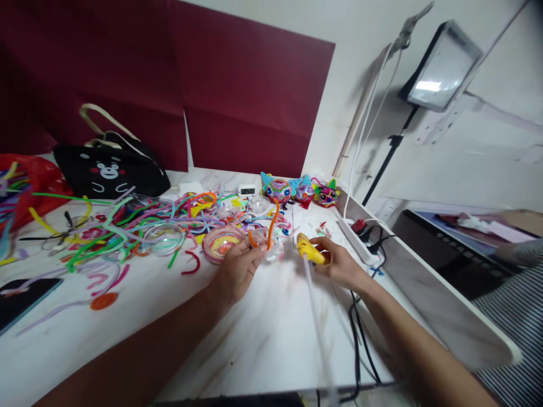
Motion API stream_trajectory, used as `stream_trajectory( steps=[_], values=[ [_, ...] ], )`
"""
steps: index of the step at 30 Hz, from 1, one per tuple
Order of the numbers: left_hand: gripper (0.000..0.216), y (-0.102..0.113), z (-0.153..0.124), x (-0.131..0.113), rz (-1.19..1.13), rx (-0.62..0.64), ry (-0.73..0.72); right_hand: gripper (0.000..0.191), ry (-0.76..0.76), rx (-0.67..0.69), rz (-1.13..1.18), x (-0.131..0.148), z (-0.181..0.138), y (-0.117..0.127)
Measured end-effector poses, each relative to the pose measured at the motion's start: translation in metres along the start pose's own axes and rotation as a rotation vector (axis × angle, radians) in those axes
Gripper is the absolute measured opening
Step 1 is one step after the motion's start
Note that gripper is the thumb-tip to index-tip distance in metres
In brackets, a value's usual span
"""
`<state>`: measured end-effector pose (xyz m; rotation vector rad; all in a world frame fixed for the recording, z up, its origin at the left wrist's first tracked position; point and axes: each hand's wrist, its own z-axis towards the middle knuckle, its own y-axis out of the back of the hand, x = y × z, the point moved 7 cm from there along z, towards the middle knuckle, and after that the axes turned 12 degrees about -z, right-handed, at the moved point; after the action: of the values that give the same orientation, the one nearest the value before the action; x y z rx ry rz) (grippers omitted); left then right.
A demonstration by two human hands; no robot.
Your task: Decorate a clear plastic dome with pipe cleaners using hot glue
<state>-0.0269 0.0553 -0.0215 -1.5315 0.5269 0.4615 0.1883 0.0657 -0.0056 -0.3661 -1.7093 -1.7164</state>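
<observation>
My left hand (237,272) pinches a clear plastic half-ball (276,249) with an orange pipe cleaner (274,223) bent up from it. Whether the fingers touch the pipe cleaner too is hard to make out. In my right hand (341,264) is a yellow hot glue gun (310,250), its nozzle end turned away from me. A long pale glue stick (316,316) sticks out of its back toward the table's near edge. Just left of the half-ball lies a round shell lined with pink and yellow coils (208,249).
Loose pipe cleaners (114,226) spread over the left side, with another clear half-ball (164,239), glasses (59,237) and a phone (29,297). Finished animal-head ornaments (280,189) and a small clock (246,190) stand behind. A power strip (358,243) with cables lies right; a person's striped clothing (513,322) shows beyond.
</observation>
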Motion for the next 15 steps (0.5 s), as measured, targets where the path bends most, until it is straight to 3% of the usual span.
stream_trajectory(
  steps=[7,11,15],
  values=[
    [0.024,0.003,-0.004,0.000,-0.012,-0.080,0.065,0.028,-0.076,-0.038,0.394,0.011,-0.010,0.027],
    [0.027,0.007,-0.003,0.000,0.020,-0.087,0.072,0.031,-0.018,0.022,0.662,0.023,-0.024,0.024],
    [0.027,0.005,-0.002,-0.002,0.014,-0.049,0.056,0.037,0.050,0.095,0.726,0.035,-0.038,0.011]
  ],
)
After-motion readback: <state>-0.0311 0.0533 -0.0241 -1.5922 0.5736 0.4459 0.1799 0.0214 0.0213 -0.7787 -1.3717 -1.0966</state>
